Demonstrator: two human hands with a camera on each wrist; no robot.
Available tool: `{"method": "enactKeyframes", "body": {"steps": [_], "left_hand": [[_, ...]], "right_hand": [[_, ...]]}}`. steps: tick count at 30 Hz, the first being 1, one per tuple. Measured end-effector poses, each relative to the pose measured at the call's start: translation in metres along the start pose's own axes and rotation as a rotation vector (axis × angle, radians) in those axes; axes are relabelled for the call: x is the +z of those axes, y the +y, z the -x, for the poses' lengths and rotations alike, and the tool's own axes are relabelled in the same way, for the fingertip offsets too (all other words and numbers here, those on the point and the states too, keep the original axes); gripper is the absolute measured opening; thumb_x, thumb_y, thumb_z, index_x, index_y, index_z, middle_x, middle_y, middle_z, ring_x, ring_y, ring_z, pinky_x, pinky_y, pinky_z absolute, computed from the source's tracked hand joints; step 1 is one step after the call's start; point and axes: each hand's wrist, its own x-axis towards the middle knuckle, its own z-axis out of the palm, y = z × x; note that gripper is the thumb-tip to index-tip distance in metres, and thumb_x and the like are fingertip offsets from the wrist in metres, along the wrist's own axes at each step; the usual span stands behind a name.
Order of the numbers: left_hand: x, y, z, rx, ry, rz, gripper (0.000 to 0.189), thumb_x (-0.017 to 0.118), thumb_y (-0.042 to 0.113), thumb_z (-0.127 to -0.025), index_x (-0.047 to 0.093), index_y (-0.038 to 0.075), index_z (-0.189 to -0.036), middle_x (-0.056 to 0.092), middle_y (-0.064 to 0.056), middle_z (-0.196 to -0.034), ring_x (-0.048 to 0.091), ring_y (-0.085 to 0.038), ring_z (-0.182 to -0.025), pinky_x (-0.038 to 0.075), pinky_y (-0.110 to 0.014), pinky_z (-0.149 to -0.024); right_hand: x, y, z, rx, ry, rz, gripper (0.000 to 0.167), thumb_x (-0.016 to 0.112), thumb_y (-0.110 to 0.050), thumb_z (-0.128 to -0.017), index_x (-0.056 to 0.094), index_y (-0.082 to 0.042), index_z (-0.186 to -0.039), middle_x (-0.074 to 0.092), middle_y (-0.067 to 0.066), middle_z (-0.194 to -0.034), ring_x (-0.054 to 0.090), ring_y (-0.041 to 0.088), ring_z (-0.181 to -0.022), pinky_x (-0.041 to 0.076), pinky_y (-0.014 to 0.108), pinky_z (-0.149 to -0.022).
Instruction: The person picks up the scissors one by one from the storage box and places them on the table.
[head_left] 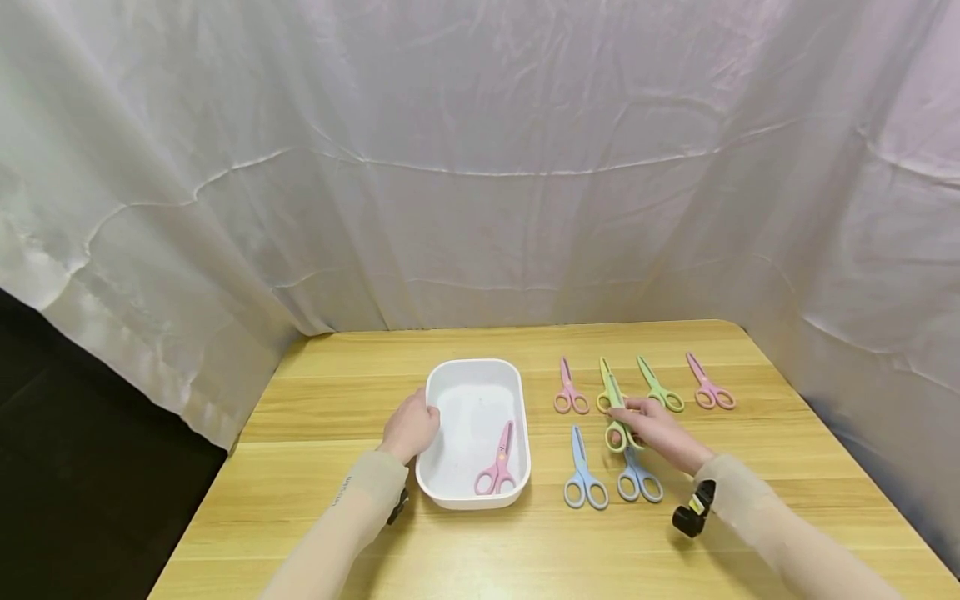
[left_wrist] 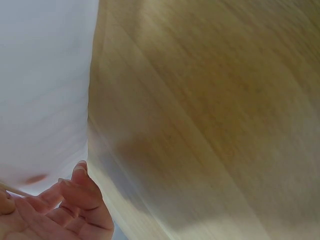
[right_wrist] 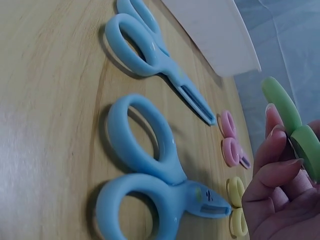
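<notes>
My left hand (head_left: 411, 427) grips the left side of a white plastic tray (head_left: 467, 408), thumb over the rim and fingers against the outer wall, as the left wrist view also shows. Inside the tray, at its near right, lies a pair of pink scissors (head_left: 502, 457). Off to the right, my right hand (head_left: 663, 432) holds light green scissors (head_left: 615, 392) above the table, pinching them near the handle loops (right_wrist: 282, 102). Beneath and nearer lie blue scissors (head_left: 632, 468), partly covered in the head view. Yellow scissors (head_left: 603, 373) lie just behind the held pair, also partly hidden.
Another pair of blue scissors (head_left: 580, 462) lies between tray and right hand. Along the back are pink scissors (head_left: 567, 387), green scissors (head_left: 655, 385) and, farthest right, more pink scissors (head_left: 703, 379). A pale curtain (head_left: 480, 233) hangs behind the wooden table (head_left: 330, 392).
</notes>
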Motion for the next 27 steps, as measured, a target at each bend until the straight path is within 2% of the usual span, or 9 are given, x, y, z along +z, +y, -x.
{"method": "enactKeyframes", "body": {"steps": [5,8,12,17,27], "left_hand": [[0.0,0.0,0.0,0.005,0.004,-0.008,0.052,0.042,0.018,-0.1,0.044,-0.004,-0.147,0.06,-0.026,-0.133,0.063,-0.04,-0.117,0.058,-0.052,-0.093],[0.0,0.0,0.0,0.006,0.003,-0.005,0.052,0.042,0.018,-0.1,0.043,-0.004,-0.148,0.06,-0.026,-0.134,0.062,-0.04,-0.118,0.058,-0.052,-0.094],[0.0,0.0,0.0,0.006,0.0,-0.001,0.053,0.041,0.018,-0.1,0.042,-0.004,-0.148,0.059,-0.026,-0.136,0.062,-0.041,-0.12,0.057,-0.053,-0.096],[-0.001,0.0,0.001,0.0,-0.004,0.007,0.053,0.041,0.018,-0.1,0.042,-0.004,-0.148,0.059,-0.026,-0.136,0.062,-0.04,-0.12,0.058,-0.052,-0.094],[0.0,-0.001,0.0,0.0,-0.011,0.018,0.053,0.041,0.018,-0.1,0.042,-0.004,-0.148,0.057,-0.026,-0.14,0.061,-0.041,-0.122,0.059,-0.051,-0.092]], "right_hand": [[-0.006,0.003,0.0,-0.02,-0.016,-0.008,0.032,0.053,-0.027,-0.104,0.06,0.005,-0.101,0.064,-0.002,-0.07,0.04,0.005,-0.056,0.035,0.02,-0.052],[-0.01,0.005,0.0,-0.005,-0.011,-0.001,0.031,0.053,-0.027,-0.104,0.061,0.002,-0.098,0.061,-0.003,-0.069,0.039,0.006,-0.056,0.035,0.021,-0.052],[-0.014,0.006,0.003,0.004,-0.012,0.005,0.03,0.053,-0.028,-0.104,0.06,-0.002,-0.093,0.054,-0.005,-0.066,0.039,0.006,-0.056,0.035,0.023,-0.053],[-0.017,0.008,0.006,-0.004,-0.006,0.018,0.029,0.053,-0.027,-0.104,0.057,-0.003,-0.088,0.044,-0.004,-0.067,0.037,0.007,-0.058,0.036,0.023,-0.054],[-0.027,0.016,0.012,-0.024,-0.022,0.05,0.028,0.054,-0.025,-0.104,0.056,-0.001,-0.09,0.046,-0.005,-0.065,0.037,0.006,-0.056,0.037,0.023,-0.052]]}}
